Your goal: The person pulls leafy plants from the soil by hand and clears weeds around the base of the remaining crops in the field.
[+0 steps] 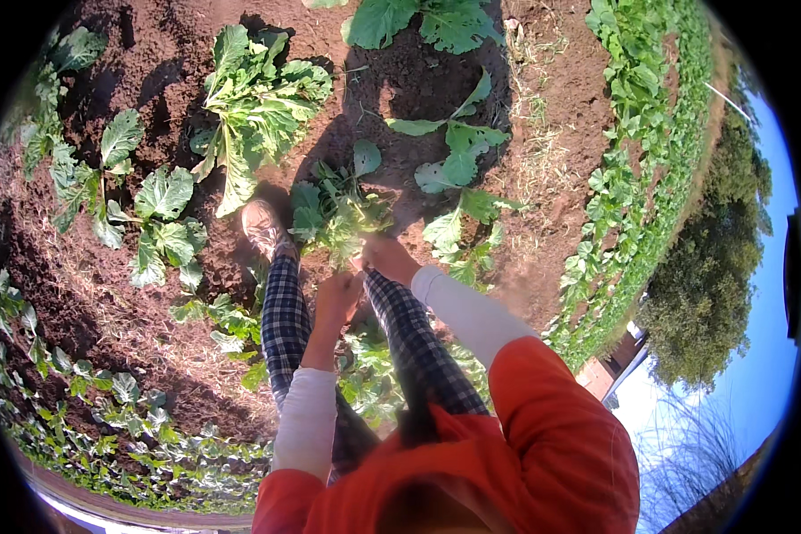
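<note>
A bunch of leafy greens lies or hangs low over the soil between my feet, its leaf tips pointing away from me. At its near end my right hand is closed around the lower leaves or stems. My left hand is curled just below, its fingertips meeting those of my right hand. Whatever sits between the left fingers is hidden. Beyond my left shoe, a larger pile of cut greens rests on the ground.
Leafy plants grow at the left and to the right of my hands. More broad-leaved plants stand ahead. Dry straw lies on the reddish soil. A dense crop row runs along the right, with a tree beyond.
</note>
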Available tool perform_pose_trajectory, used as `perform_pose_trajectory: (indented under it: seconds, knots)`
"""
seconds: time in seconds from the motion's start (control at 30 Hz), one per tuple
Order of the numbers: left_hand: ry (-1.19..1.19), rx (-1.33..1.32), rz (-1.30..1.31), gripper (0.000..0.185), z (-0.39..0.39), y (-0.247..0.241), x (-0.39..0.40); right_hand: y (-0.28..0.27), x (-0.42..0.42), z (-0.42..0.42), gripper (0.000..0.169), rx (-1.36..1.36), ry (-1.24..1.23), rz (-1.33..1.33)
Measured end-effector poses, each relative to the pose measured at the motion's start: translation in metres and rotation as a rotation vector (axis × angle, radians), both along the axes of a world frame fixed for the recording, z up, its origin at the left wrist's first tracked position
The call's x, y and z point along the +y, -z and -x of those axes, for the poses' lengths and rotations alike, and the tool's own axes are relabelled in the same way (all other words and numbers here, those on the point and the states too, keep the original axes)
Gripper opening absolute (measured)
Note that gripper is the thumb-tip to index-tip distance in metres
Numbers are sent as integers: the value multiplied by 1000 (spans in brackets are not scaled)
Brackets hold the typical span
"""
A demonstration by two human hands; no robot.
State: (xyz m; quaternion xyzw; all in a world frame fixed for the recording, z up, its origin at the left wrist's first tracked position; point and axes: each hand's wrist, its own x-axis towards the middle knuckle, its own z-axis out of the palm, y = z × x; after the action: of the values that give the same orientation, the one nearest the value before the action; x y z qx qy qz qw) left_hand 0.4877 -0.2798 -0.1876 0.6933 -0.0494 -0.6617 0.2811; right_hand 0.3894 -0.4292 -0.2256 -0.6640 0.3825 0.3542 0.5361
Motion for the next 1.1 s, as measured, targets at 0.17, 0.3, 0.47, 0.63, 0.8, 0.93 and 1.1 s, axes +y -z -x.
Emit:
perform_pose_trajectory:
  seconds: [0.17,0.3,0.47,0.63,0.8,0.93,1.1]
  knots:
    - [-207,-387,275,13,-22,-1,36,-54,-41,16,39,78,255,70]
    - [-118,-169,46,14,-71,-35,58,-102,-79,-8,37,134,315,135]
    - [-106,-260,82,22,-105,-68,59,-126,-122,-95,25,68,439,177]
    - [-136,-61,-39,26,-139,-94,31,-112,-177,-178,23,-183,402,236]
    - [-160,-259,186,26,-132,-51,24,-81,-246,-235,21,-469,231,578]
    - [10,-445,197,44,-157,-32,-20,-25,-328,-247,19,-364,220,910]
    - [-198,-225,112,37,-205,-22,-147,28,-399,-231,18,-390,136,1006]
